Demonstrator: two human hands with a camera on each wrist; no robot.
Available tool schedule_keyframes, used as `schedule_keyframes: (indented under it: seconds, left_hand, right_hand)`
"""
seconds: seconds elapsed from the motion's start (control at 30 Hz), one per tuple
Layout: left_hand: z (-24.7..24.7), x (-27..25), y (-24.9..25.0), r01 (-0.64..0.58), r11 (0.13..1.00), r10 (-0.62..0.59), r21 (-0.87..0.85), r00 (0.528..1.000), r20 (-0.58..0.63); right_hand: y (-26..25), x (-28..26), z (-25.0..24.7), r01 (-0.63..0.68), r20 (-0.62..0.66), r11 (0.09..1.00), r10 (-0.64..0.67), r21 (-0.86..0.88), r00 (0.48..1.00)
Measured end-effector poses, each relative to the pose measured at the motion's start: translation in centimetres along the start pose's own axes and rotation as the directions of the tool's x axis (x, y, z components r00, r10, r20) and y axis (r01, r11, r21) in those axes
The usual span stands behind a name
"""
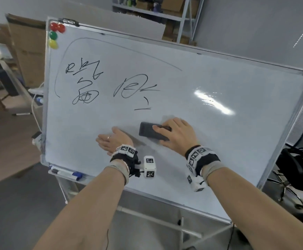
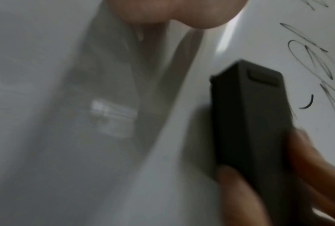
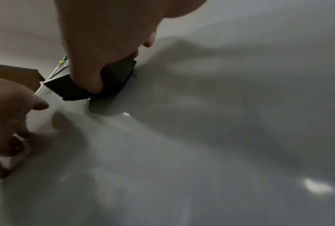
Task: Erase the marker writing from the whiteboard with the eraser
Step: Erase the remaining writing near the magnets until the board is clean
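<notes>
Black eraser (image 1: 151,131) on whiteboard (image 1: 219,141), fingers (image 2: 238,192) visible wrist-side

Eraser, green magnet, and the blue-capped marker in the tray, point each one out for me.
eraser (image 1: 148,131): head view, bare dark top left of the right hand's fingers.
green magnet (image 1: 53,35): head view, middle of its dome.
blue-capped marker (image 1: 77,175): head view, its blue cap.

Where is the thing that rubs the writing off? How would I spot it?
Look at the big whiteboard on its stand, then below the black scribbles in its lower middle. There the right hand grips a dark, flat, brick-shaped eraser against the board. It is the only dark block on the white surface; the open left hand beside it holds nothing.
</notes>
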State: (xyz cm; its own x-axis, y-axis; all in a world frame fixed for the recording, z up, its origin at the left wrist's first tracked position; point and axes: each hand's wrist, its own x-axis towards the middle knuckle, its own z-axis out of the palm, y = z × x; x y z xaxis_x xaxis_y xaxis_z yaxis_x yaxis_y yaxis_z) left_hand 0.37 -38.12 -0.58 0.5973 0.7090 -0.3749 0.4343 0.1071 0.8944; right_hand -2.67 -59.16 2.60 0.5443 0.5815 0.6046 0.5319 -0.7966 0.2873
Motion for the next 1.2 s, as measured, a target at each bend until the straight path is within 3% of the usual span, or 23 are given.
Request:
schedule_keyframes:
  seconds: [0.07, 0.1, 0.17, 0.33, 0.4, 0.47, 0.53, 0.63, 0.73, 0.9, 1.07, 1.2]
  left_hand:
    - [0.0, 0.1, 0.0, -0.011, 1.0, 0.012, -0.006, 0.999, 0.029]
    - [0.1, 0.2, -0.1, -0.011, 1.0, 0.012, -0.015, 0.999, 0.035]
    - [-0.1, 0.0, -0.2, -0.018, 1.0, 0.018, -0.017, 0.999, 0.029]
    - [-0.9, -0.4, -0.3, -0.012, 1.0, 0.012, 0.012, 1.0, 0.018]
    - [-1.5, 0.2, -0.3, -0.007, 1.0, 0.007, 0.014, 1.0, -0.002]
    - [-1.9, 0.8, -0.2, 0.001, 1.0, -0.002, 0.022, 1.0, 0.024]
    - [-2.3, 1.2, -0.2, 0.011, 0.999, -0.014, 0.041, 0.997, 0.079]
    - [-2.5, 1.2, -0.5, 0.023, 0.998, -0.03, 0.058, 0.992, 0.126]
    - [-2.4, 0.1, -0.2, 0.04, 0.998, -0.046, 0.048, 0.99, 0.136]
    - [-2.7, 0.1, 0.1, 0.026, 0.998, -0.033, 0.056, 0.991, 0.128]
    - [-4.0, 1.5, 0.8, 0.029, 0.999, -0.033, 0.042, 0.993, 0.111]
    - [-4.7, 2.4, 2.3, -0.023, 0.998, 0.017, 0.065, 0.996, 0.087]
  right_hand:
    - [2.5, 1.3, -1.7, -0.193, -0.082, 0.98, 0.189, -0.045, 0.978]
    - [3.6, 1.9, -2.5, -0.308, -0.139, 0.951, 0.3, -0.039, 0.944]
    - [4.8, 2.4, -3.8, -0.409, -0.204, 0.912, 0.399, -0.013, 0.894]
    - [2.5, 2.4, -3.6, -0.381, -0.257, 0.924, 0.373, 0.023, 0.891]
    - [0.7, 2.3, -3.0, -0.334, -0.169, 0.942, 0.333, 0.022, 0.928]
    - [-0.9, 0.7, -2.0, -0.212, -0.014, 0.977, 0.213, 0.026, 0.977]
    - [-2.1, -2.2, -1.0, -0.14, 0.1, 0.989, 0.134, 0.049, 0.986]
    - [-2.9, -5.0, -0.5, -0.175, 0.153, 0.982, 0.164, 0.064, 0.975]
    - [-2.0, -4.0, -1.5, -0.187, 0.111, 0.982, 0.185, 0.007, 0.977]
    - [0.1, -0.8, -3.8, -0.426, -0.095, 0.904, 0.422, -0.036, 0.902]
    - [-0.3, 2.0, -3.5, -0.429, -0.126, 0.903, 0.425, -0.006, 0.896]
    - [1.3, 5.3, -4.3, -0.559, -0.218, 0.829, 0.549, 0.017, 0.807]
